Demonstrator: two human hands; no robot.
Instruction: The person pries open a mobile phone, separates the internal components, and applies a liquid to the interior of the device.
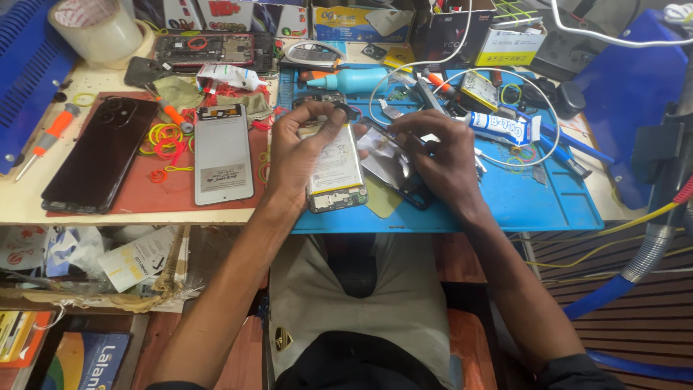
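- While the head view looks straight down at a crowded repair bench (43, 206), the left hand (299, 148) sits at centre frame, fingers curled over the top of an opened phone (336, 173), thumb and fingertips pinching at its upper edge so the body stays flat and steady on the blue work mat (520, 198).
- Just right of centre, the right hand (444, 155) is closed around a thin dark tool, its tip hidden behind the fingers, held over a detached back cover (390, 170) that lies tilted and touching the phone's right side.
- Toward the left of the frame, a dark phone (97, 155) and a white-backed phone (224, 155) lie face down on a red mat (144, 198), parked apart from the work at centre.
- Between those two phones, coloured rubber bands (166, 141) lie scattered, close to the left hand.
- At upper left, a roll of clear tape (97, 29) and an orange-handled screwdriver (47, 137) rest at the bench edge.
- Right of the hands, a white glue tube (502, 126) and a looping white cable (534, 144) lie on the blue mat, close to the right hand.
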